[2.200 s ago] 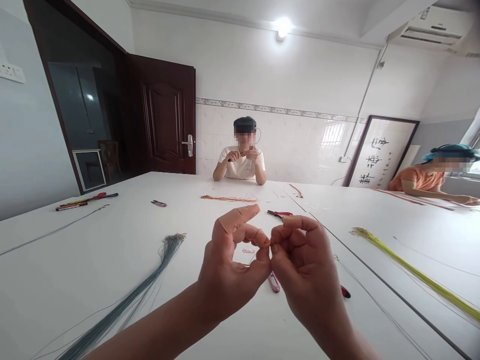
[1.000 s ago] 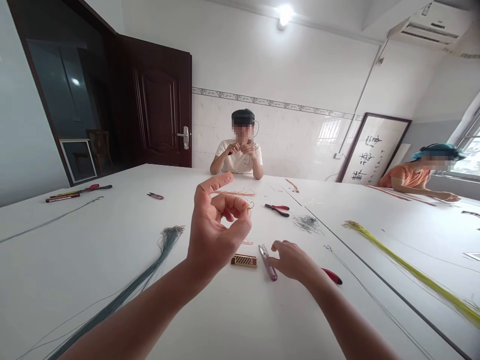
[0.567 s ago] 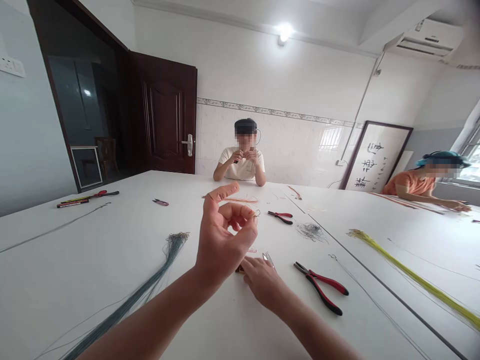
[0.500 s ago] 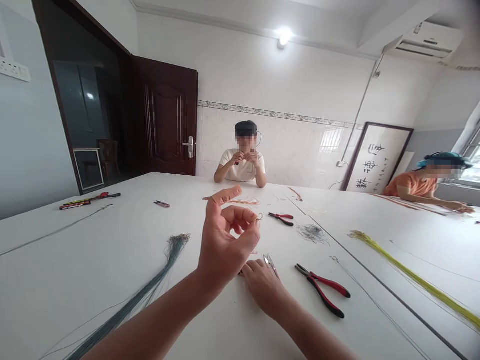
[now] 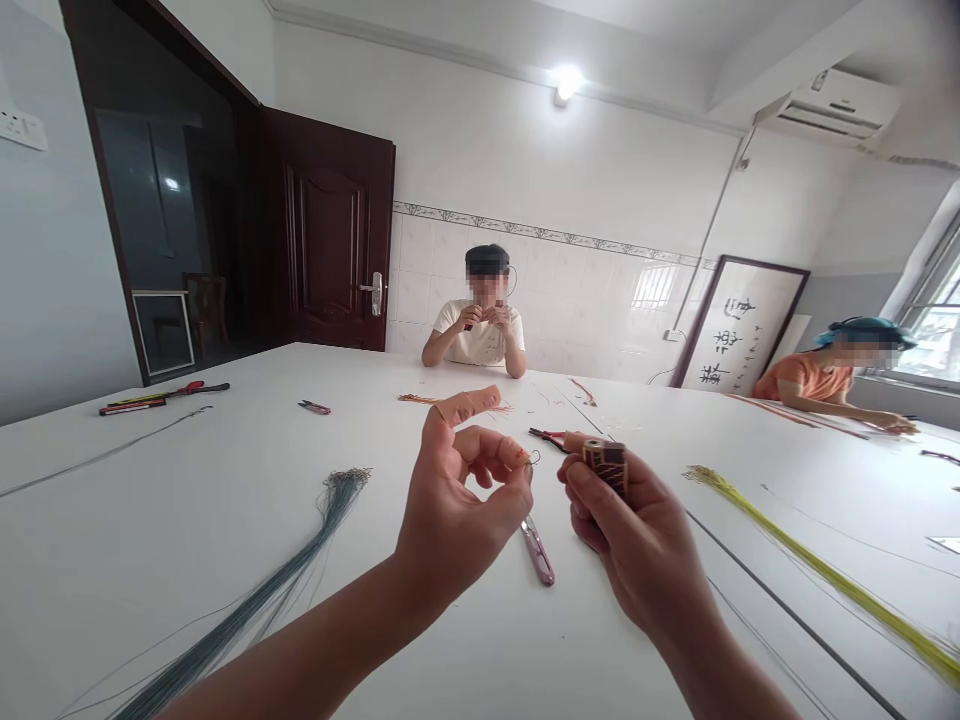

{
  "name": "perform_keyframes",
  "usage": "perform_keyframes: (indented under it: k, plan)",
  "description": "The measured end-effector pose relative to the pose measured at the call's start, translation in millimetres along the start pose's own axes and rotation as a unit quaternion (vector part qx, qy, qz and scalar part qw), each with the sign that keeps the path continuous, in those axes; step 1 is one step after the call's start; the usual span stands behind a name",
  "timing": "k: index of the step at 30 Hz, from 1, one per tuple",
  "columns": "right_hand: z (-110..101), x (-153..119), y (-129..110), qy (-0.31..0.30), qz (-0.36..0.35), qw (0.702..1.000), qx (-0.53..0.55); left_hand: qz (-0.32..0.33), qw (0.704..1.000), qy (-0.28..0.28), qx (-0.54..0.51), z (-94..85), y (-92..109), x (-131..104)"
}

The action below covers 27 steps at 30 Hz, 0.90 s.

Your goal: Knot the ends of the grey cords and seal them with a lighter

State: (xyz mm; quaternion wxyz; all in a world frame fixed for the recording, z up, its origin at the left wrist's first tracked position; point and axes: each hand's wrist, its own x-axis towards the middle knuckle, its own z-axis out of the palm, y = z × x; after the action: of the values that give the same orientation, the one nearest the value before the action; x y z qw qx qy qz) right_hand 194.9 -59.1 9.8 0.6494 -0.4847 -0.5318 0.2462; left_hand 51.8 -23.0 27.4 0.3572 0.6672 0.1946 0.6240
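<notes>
My left hand (image 5: 469,475) is raised over the middle of the table. Its thumb and index finger pinch a small curved metal hook (image 5: 535,458); whatever lies deeper in the pinch is hidden. To its right, my right hand (image 5: 634,520) is closed around a lighter (image 5: 604,466) with a dark and gold patterned body, its top end upward. A gap separates the lighter from the hook. Below and between both hands lies a pair of pink thread snips (image 5: 538,555). Behind the right hand, red-and-black pliers (image 5: 549,437) are partly covered.
A bundle of grey-green cords (image 5: 300,565) lies at left, yellow cords (image 5: 810,555) at right. Far left are pliers (image 5: 191,390) and another pair of snips (image 5: 314,407). One person (image 5: 480,325) sits opposite, another person (image 5: 817,375) at far right. Orange cords (image 5: 420,399) lie beyond my left hand.
My right hand has come up from the tabletop and moved right, now with the lighter in it. The left hand keeps its pinch, shifted slightly right. The pink snips are now more exposed.
</notes>
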Motion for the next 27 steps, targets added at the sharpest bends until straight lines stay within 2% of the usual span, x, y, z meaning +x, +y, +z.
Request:
perform_keyframes:
  k: [2, 4, 12, 17, 22, 27]
  plan:
    - [0, -8, -13, 0.028, -0.007, 0.997, 0.068, 0.018, 0.999, -0.01, 0.032, 2.1, -2, -3]
    - [2, -13, -19, 0.034, -0.013, 0.997, 0.066, 0.043, 0.997, -0.016, 0.055, 3.9, -5, -5]
    - [8, -11, -14, 0.042, -0.018, 0.999, 0.029, 0.079, 0.994, -0.043, 0.058, 9.5, -10, -8]
    - [9, -13, -12, 0.061, -0.055, 0.996, 0.034, -0.003, 0.999, -0.044, 0.012, 10.4, -5, -8]
    - [8, -13, -13, 0.051, -0.051, 0.997, 0.036, -0.107, 0.991, -0.053, -0.067, 10.5, -1, -8]
    - [6, -12, -20, 0.046, -0.048, 0.997, 0.03, -0.113, 0.987, -0.061, -0.093, 10.0, 0, -9]
